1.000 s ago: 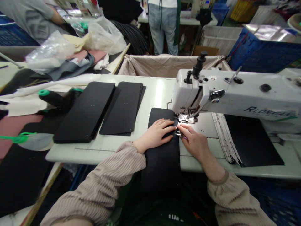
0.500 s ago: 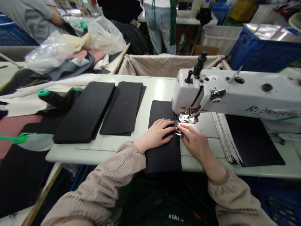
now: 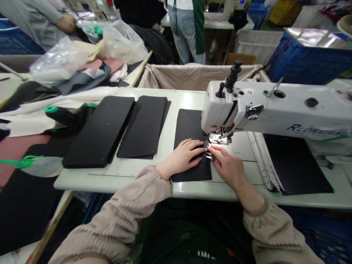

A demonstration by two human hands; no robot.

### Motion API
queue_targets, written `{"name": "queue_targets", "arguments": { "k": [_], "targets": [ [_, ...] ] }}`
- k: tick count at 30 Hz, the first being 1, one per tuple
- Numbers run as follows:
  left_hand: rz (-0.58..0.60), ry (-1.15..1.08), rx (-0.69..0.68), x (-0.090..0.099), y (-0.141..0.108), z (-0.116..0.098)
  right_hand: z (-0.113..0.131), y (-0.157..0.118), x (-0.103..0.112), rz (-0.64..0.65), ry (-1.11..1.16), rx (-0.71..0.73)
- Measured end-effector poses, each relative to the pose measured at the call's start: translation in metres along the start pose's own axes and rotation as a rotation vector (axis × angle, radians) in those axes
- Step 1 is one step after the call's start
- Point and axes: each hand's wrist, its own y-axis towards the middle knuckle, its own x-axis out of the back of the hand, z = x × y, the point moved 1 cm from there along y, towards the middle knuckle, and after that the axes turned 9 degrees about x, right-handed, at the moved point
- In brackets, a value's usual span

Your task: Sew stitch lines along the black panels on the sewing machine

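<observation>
A black rectangular panel (image 3: pixel 189 123) lies on the sewing machine table, its right edge by the presser foot (image 3: pixel 218 138). My left hand (image 3: pixel 183 157) rests flat on it with fingers spread, tips pointing toward the foot. Just right of that, my right hand (image 3: pixel 229 167) is curled around small thread snips (image 3: pixel 211 157), their pointed blades sticking out to the left. Its thumb and index finger are at the panel's edge, close in front of the foot. The needle itself cannot be made out. Above stands the white sewing machine (image 3: pixel 275 106).
Two stacks of black panels, a thick one (image 3: pixel 99 132) and a thinner one (image 3: pixel 144 126), lie at left. More panels with pale edges (image 3: pixel 297 165) sit under the machine arm. Thread cones (image 3: pixel 62 115) and scraps are farther left. Behind the table is a cloth-lined bin (image 3: pixel 176 75); people stand beyond.
The black panel has slid forward, away from my body, under my left hand; its near edge now lies on the table. Both hands have stayed almost in place.
</observation>
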Motion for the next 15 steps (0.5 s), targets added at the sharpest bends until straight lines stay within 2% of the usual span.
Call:
{"name": "queue_targets", "arguments": {
  "k": [15],
  "targets": [
    [-0.036,0.004,0.009,0.0001,0.0015,0.0006,-0.0018,-0.0008,-0.0025,-0.011,0.011,0.007]
  ]
}}
